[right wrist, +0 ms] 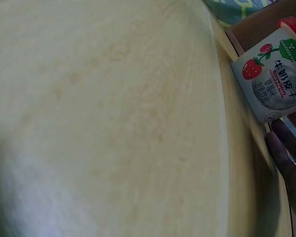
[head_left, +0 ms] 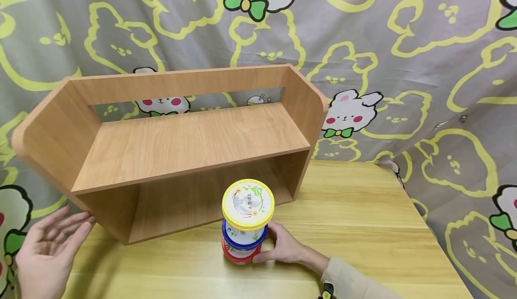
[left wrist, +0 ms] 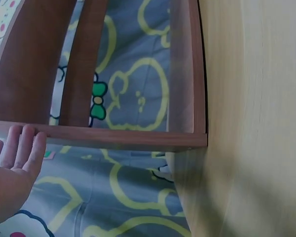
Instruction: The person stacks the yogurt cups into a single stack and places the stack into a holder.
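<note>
Three round tubs stand stacked on the table in front of the shelf: a yellow-lidded tub (head_left: 248, 204) on top, a blue-lidded tub (head_left: 244, 235) in the middle, a red-lidded tub (head_left: 238, 253) at the bottom. The right wrist view shows strawberries on the side of the red-lidded tub (right wrist: 274, 74). My right hand (head_left: 286, 244) holds the low part of the stack from the right, thumb against the red-lidded tub; some fingers are hidden behind it. My left hand (head_left: 52, 249), palm up and fingers loosely extended, is at the left panel of the wooden shelf (head_left: 194, 142), fingertips at its edge.
The two-level shelf stands on the wooden table (head_left: 355, 227), its left and right sides raised above the upper board. Behind and beside it hangs a grey curtain (head_left: 355, 29) with yellow outlines and cartoon rabbits. Table surface extends to the right of the shelf.
</note>
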Demonstrator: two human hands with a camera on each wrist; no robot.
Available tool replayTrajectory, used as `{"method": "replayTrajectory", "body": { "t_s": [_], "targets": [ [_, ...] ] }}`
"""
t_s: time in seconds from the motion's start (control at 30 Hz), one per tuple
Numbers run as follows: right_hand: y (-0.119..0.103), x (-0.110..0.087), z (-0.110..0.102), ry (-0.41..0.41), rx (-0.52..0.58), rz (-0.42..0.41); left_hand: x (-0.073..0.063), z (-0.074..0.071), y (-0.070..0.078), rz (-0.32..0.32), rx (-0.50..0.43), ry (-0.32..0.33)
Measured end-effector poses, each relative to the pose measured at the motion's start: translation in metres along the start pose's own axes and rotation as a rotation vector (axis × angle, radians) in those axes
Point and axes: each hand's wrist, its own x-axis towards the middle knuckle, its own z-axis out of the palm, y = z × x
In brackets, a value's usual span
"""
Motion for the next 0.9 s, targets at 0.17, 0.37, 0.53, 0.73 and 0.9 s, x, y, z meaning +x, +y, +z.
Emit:
{"method": "replayTrajectory", "body": {
  "t_s": [0.17,0.37,0.53,0.73,0.9],
  "targets": [
    [-0.002,0.001,0.001,-0.011,0.018,0.014,0.005,-0.004,-0.002,0.008,-0.014,0.043],
    [-0.001,0.001,0.001,-0.008,0.025,0.024,0.012,-0.006,-0.001,0.022,0.073,0.063],
    [0.0,0.0,0.0,-0.009,0.014,0.022,0.018,-0.004,-0.002,0.009,0.073,0.063],
    [-0.001,0.001,0.0,-0.011,0.007,0.011,0.024,0.0,-0.002,0.011,0.146,0.052],
    [-0.003,0.001,0.0,-0.009,0.015,0.034,0.03,0.001,-0.003,0.012,0.374,0.066]
  ]
}}
